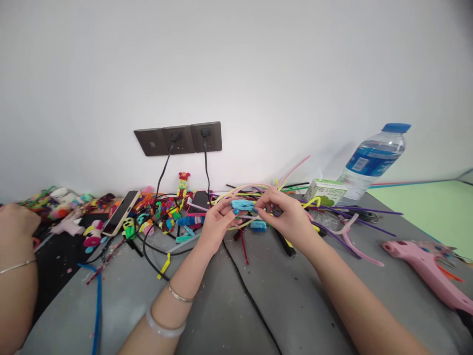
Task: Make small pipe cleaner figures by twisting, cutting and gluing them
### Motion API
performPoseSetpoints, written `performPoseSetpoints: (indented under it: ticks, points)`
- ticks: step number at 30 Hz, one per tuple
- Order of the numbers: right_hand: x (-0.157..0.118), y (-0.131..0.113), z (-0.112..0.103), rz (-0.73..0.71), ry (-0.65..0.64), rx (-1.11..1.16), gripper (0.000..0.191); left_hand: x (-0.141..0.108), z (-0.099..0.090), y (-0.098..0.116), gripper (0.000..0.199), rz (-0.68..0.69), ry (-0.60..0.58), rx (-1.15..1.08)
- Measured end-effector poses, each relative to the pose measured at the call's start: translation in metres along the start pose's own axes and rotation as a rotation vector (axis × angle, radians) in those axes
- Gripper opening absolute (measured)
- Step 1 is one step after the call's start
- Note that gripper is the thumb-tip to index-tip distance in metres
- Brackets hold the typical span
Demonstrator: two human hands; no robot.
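A light-blue bundle of folded pipe cleaners (242,205) is held up above the table between my two hands. My left hand (218,219) pinches its left end between thumb and fingers. At the bundle's right end, my right hand (279,207) has thumb and forefinger pressed together; the fingertips touch the bundle. Just below, a second blue fuzzy piece (258,225) lies on the table. Behind my hands spread loose pale pink and yellow pipe cleaners (254,187).
Left stand small colourful figures (183,185), a phone (121,212) and another person's arm (16,276). Right are a water bottle (373,160), a green-and-white box (325,192) and a pink glue gun (428,271). A black cable (251,296) crosses the grey table (295,315).
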State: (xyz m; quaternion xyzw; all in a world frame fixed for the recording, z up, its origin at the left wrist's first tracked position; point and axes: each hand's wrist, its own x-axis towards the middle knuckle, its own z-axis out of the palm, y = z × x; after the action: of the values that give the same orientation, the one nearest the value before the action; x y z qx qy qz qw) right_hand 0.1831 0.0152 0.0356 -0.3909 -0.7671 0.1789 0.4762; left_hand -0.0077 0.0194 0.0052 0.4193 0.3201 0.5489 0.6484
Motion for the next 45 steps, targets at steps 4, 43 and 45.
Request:
performPoseSetpoints:
  ticks: [4, 43, 45]
  points:
    - [-0.0002, -0.0001, -0.0003, -0.001, 0.006, -0.02, 0.012, 0.0005, -0.0015, -0.0024, 0.04, 0.034, -0.009, 0.027]
    - [-0.0005, -0.0018, -0.0038, -0.029, -0.067, -0.039, 0.013, -0.0008, 0.0006, 0.001, 0.039, -0.052, -0.038, 0.038]
    - [-0.0006, -0.0008, -0.0038, -0.032, -0.073, -0.038, 0.012, -0.001, 0.0008, 0.0015, 0.039, -0.064, -0.033, 0.03]
